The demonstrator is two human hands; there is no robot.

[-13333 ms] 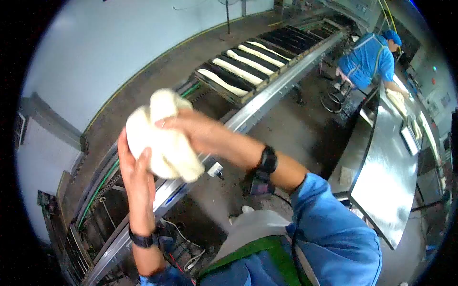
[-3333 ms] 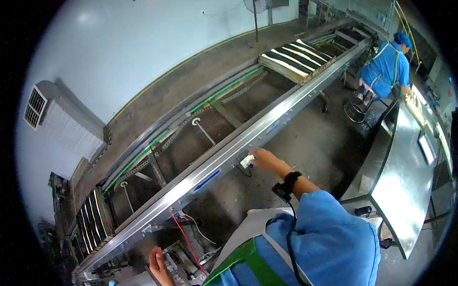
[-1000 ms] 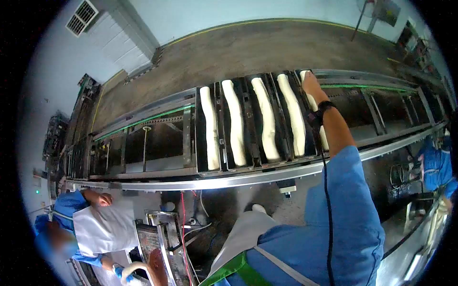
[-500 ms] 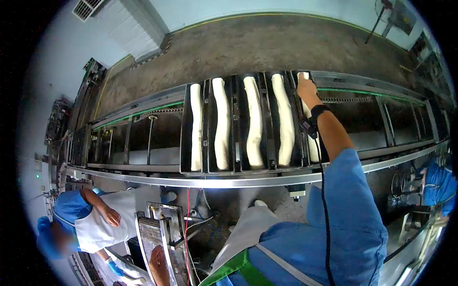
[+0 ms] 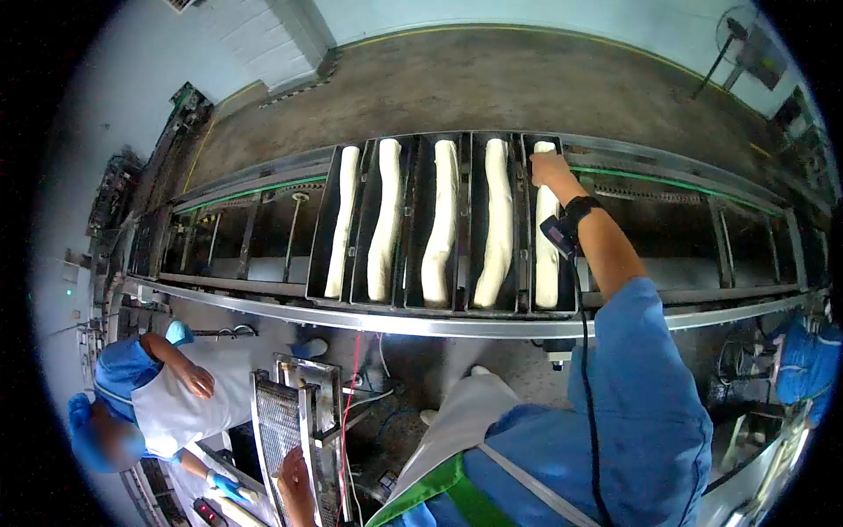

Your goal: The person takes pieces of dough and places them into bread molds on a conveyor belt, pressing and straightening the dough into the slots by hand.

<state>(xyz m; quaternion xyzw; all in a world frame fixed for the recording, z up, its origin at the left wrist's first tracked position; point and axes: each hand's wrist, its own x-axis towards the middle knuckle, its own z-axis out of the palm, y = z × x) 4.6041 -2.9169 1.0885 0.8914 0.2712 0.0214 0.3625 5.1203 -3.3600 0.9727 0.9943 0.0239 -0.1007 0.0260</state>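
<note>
Five long, pale dough logs lie one each in the compartments of a dark set of bread pans. My right hand is at the far end of the rightmost dough log, fingers bent over it and closed on it. A dark band with a small cabled device sits on that wrist. The neighbouring dough log lies slightly curved, just left of my hand. Low in the view, my left hand is beside a metal mesh conveyor, fingers loosely extended, holding nothing I can see.
The pans stand on a long conveyor frame with a metal front rail and chain tracks. At lower left a co-worker in blue with a white apron stands near; one gloved hand is by a pale log. A red cable hangs below the rail.
The pans have shifted left along the conveyor frame, and my right hand has moved left with them. The rightmost log shows more fully. The camera view has turned slightly.
</note>
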